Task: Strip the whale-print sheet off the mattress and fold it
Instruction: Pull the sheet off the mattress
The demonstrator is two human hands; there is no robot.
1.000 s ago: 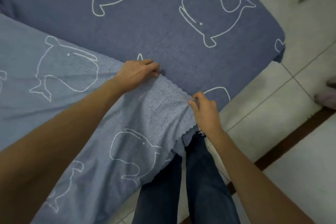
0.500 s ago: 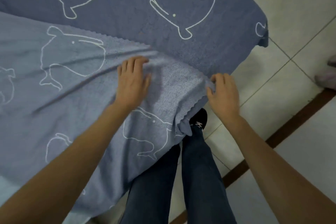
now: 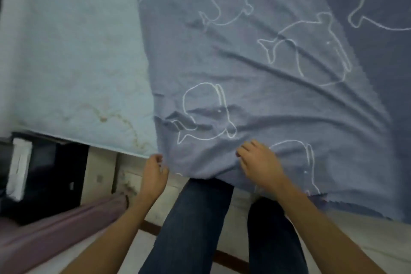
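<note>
A dark cabinet (image 3: pixel 44 176) and purple cloth (image 3: pixel 57 227) sit at the far left, beside the bare pale mattress (image 3: pixel 73 62). The left hand (image 3: pixel 153 176) curls its fingers at the sheet's (image 3: pixel 255 78) near left edge; the blur hides whether they pinch it. The whale-print sheet covers the mattress's right part, folded back on itself and wrinkled, and hangs over the near side against the person's jeans (image 3: pixel 191 218). The right hand (image 3: pixel 260 162) rests palm-down on it, fingers relaxed.
</note>
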